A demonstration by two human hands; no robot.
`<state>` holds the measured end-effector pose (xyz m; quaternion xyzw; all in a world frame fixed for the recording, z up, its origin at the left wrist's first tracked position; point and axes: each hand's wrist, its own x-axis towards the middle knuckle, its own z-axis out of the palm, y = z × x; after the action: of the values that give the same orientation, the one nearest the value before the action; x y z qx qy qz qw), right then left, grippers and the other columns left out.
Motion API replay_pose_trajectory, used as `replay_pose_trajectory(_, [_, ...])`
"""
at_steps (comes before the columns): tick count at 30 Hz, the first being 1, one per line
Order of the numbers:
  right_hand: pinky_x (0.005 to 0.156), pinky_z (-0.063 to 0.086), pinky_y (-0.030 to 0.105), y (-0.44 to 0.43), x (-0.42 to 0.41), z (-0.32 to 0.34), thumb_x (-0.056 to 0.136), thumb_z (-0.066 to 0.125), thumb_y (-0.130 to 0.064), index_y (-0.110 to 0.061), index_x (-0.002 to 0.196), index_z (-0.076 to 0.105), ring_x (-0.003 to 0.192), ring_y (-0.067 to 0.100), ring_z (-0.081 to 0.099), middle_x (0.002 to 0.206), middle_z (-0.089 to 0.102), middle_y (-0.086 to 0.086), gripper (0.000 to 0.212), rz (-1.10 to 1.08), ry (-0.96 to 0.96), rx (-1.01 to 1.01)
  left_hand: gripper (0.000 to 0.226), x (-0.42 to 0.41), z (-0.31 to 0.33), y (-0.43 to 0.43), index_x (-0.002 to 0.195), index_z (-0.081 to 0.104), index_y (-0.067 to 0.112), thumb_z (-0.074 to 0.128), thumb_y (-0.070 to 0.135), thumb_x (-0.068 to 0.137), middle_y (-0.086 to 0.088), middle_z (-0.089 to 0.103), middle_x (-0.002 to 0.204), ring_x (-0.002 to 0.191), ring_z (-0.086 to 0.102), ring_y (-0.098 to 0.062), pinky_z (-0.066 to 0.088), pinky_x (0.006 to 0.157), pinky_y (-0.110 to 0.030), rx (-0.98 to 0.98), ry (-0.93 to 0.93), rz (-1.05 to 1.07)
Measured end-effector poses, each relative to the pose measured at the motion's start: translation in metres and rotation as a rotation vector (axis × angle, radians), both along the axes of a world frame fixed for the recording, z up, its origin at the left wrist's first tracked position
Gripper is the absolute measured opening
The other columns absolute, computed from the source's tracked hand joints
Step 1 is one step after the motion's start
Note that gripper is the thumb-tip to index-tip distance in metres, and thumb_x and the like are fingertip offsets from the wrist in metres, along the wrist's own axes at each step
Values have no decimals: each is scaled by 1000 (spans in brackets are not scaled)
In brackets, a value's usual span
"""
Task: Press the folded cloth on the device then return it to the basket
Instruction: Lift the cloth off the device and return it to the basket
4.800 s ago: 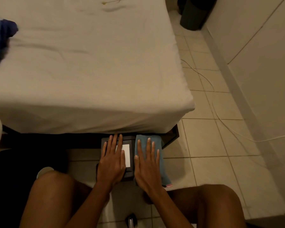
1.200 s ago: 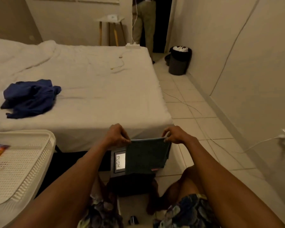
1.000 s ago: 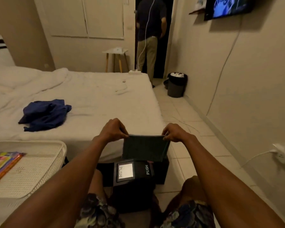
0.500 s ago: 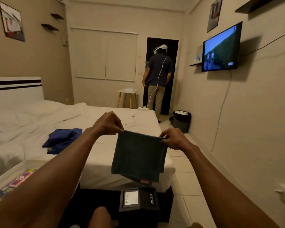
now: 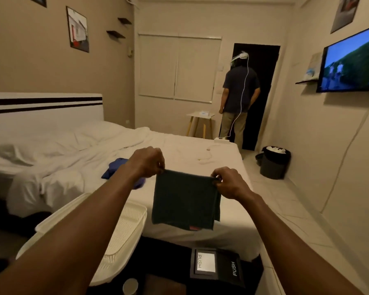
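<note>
We pinch the top corners of the folded dark cloth (image 5: pixel 184 202) with our left hand (image 5: pixel 147 161) and right hand (image 5: pixel 228 182), so it hangs flat above the black device (image 5: pixel 216 267), probably ready for the white basket (image 5: pixel 124 228) at near left.

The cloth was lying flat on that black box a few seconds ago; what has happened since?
Both hands, left hand and right hand, pinched the cloth by its top corners and lifted it off the device; it now hangs folded above it. The device stayed on the floor, the basket beside it.
</note>
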<state>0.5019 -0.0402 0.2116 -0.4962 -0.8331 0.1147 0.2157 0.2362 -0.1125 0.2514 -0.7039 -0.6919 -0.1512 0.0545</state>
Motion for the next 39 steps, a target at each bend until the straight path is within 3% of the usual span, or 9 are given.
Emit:
replay_pose_trajectory(3, [91, 55, 42, 3, -39, 4, 95, 62, -9, -12, 113, 68, 104, 26, 62, 116, 67, 9, 19, 39, 27, 10, 15, -32, 8, -3, 99, 77, 22, 75, 24, 85, 0, 74, 105, 93, 68, -21, 52, 77, -31, 28, 53, 85])
replay_pose_trajectory(6, [88, 55, 40, 5, -75, 6, 95, 62, -7, -10, 112, 67, 102, 26, 63, 114, 68, 11, 18, 77, 68, 24, 12, -66, 11, -4, 95, 76, 24, 77, 24, 83, -2, 73, 104, 90, 68, -22, 56, 80, -35, 54, 46, 153])
replay_pose_trajectory(14, [81, 56, 35, 15, -182, -17, 95, 62, -6, -14, 110, 63, 92, 22, 64, 106, 67, 7, 17, 150, 156, -45, 14, -153, -5, -1, 101, 72, 21, 73, 23, 87, -3, 71, 107, 91, 66, -21, 45, 72, -27, 28, 114, 343])
replay_pose_trajectory(20, [84, 56, 37, 20, -235, -56, 96, 60, -6, -14, 107, 65, 89, 19, 61, 103, 65, 5, 15, 219, 192, -167, 14, -195, -30, -2, 100, 70, 23, 73, 22, 87, -4, 68, 108, 92, 65, -21, 48, 76, -29, -52, 158, 441])
replay_pose_trajectory(26, [91, 55, 41, 8, -264, -113, 92, 63, -18, -21, 105, 70, 96, 22, 66, 107, 70, 5, 15, 315, 73, -449, 16, -233, -55, -9, 95, 77, 24, 80, 24, 79, 1, 65, 100, 97, 64, -21, 51, 79, -30, -407, 135, 422])
replay_pose_trajectory(30, [73, 61, 31, 5, -281, -132, 92, 62, -10, -12, 108, 68, 75, 19, 70, 95, 72, 8, 18, 474, 21, -671, 10, -264, -68, -4, 82, 77, 25, 84, 23, 75, 13, 61, 76, 90, 64, -18, 54, 91, -37, -610, -19, 398])
replay_pose_trajectory(32, [70, 62, 31, 16, -289, -136, 91, 60, -6, -8, 108, 67, 76, 21, 69, 93, 70, 12, 18, 472, 19, -761, 9, -277, -81, 5, 78, 76, 26, 83, 21, 75, 14, 62, 75, 88, 63, -16, 54, 93, -37, -637, -92, 398])
replay_pose_trajectory(35, [77, 62, 39, 41, -301, -155, 87, 62, -8, -14, 98, 67, 82, 26, 72, 95, 71, 13, 12, 397, -18, -732, 17, -291, -117, 29, 92, 80, 18, 83, 20, 76, 10, 64, 74, 81, 61, -13, 52, 86, -32, -638, -131, 374])
replay_pose_trajectory(39, [87, 50, 32, 70, -314, -190, 85, 66, -24, -20, 106, 69, 107, 25, 61, 117, 65, 7, 22, 393, -299, -416, 19, -299, -186, 70, 94, 80, 15, 82, 19, 75, -2, 72, 81, 79, 65, -16, 51, 76, -29, -616, -113, 341])
